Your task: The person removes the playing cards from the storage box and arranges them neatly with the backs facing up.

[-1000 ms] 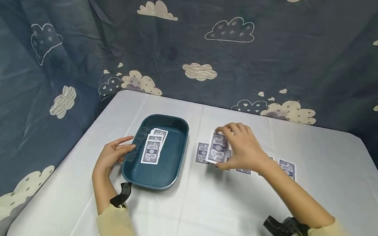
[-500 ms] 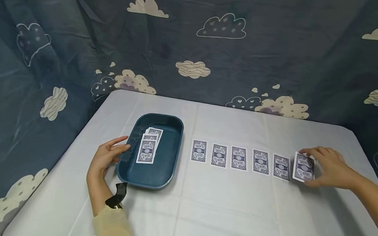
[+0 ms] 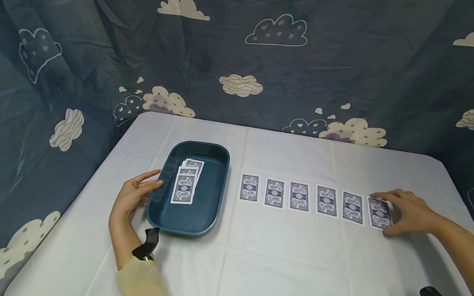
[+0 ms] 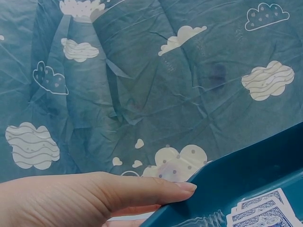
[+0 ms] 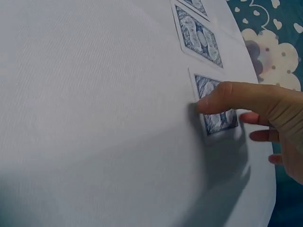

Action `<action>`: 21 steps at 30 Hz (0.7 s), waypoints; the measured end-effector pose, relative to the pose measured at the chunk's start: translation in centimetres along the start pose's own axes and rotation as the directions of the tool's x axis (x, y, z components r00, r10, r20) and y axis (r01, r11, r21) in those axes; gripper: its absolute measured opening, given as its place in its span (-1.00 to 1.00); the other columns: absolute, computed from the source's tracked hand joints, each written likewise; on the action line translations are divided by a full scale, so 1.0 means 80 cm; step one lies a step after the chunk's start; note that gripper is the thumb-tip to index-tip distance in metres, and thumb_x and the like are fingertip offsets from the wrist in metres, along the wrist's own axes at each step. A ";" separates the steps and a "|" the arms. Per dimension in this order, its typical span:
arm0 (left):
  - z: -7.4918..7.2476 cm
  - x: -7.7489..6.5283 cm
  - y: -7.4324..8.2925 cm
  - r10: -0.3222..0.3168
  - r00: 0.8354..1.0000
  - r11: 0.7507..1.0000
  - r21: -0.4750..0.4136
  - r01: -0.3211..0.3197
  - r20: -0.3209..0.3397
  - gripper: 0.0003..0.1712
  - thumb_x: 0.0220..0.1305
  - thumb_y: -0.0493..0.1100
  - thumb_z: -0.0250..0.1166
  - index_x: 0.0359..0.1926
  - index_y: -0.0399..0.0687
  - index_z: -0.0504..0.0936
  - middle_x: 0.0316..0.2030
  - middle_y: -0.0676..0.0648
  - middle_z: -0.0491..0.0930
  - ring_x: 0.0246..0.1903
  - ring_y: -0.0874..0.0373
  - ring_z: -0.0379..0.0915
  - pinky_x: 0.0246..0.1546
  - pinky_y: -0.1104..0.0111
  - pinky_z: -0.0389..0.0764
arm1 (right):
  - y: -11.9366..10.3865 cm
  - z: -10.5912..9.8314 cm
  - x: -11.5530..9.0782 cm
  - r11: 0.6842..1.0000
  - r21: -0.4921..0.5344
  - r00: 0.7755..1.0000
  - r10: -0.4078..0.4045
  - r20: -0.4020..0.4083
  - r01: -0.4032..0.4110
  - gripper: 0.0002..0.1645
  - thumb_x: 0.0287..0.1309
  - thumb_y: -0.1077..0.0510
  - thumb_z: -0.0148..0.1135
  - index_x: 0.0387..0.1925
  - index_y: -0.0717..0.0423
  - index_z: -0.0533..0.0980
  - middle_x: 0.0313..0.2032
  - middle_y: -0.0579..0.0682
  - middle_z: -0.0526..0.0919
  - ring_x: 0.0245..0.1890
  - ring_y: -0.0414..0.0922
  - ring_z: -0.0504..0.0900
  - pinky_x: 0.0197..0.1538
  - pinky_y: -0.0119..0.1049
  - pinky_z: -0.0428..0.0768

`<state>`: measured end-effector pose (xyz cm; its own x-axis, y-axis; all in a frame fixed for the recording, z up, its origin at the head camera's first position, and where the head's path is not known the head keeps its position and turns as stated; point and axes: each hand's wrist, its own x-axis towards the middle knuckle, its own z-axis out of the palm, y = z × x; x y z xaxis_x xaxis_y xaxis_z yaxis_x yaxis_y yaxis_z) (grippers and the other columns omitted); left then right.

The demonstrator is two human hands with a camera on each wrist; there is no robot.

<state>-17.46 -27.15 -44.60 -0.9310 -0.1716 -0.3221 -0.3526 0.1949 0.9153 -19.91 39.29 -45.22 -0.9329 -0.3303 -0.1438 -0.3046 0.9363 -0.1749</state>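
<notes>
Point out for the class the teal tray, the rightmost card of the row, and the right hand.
Teal tray [image 3: 206,194]: head view, bare floor inside it.
Rightmost card [image 3: 378,212]: head view, middle of its patterned back.
Right hand [image 3: 412,213]: head view, back of the hand.

The tray [image 3: 209,186] toward the table's [image 3: 288,252] left edge looks smooth, faintly glossy plastic — the cards [image 3: 299,197], paper; the curtain [image 3: 209,49] past the far edge, creased matt cloth.
</notes>
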 end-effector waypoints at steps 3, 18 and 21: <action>0.000 0.001 -0.001 0.004 1.000 1.000 0.000 -0.004 -0.001 -0.29 0.06 0.07 0.37 0.25 0.06 0.40 -0.30 0.31 0.62 -0.23 0.34 0.49 -0.43 0.43 0.47 | -0.013 -0.009 0.010 0.997 -0.083 0.999 0.002 -0.032 -0.005 0.15 -0.54 -0.34 0.50 0.17 0.05 0.32 -0.03 0.35 0.40 -0.06 0.31 0.34 -0.11 0.36 0.25; 0.001 0.004 -0.004 0.026 1.000 0.999 -0.044 -0.026 -0.003 -0.30 0.06 0.04 0.38 0.23 -0.01 0.41 -0.36 0.30 0.63 -0.35 0.32 0.57 -0.43 0.43 0.51 | -0.259 -0.059 0.151 0.943 -0.254 0.883 -0.298 -0.363 0.214 -0.07 -0.26 -0.52 0.20 0.08 -0.03 0.48 -0.03 0.12 0.49 -0.04 0.15 0.43 -0.01 0.09 0.38; 0.001 0.005 -0.005 0.030 1.000 0.999 -0.034 -0.030 -0.001 -0.30 0.06 0.04 0.38 0.23 0.00 0.41 -0.34 0.28 0.64 -0.35 0.30 0.57 -0.40 0.42 0.52 | -0.311 -0.050 0.166 0.927 -0.230 0.852 -0.364 -0.375 0.295 -0.08 -0.24 -0.54 0.16 0.06 -0.04 0.48 -0.07 0.09 0.52 -0.09 0.10 0.46 -0.07 0.01 0.43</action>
<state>-17.68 -27.23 -45.13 -0.9410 -0.1665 -0.2947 -0.3214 0.1667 0.9321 -25.51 12.04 -38.92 -0.7566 -0.5775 0.3066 -0.6016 0.7986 0.0196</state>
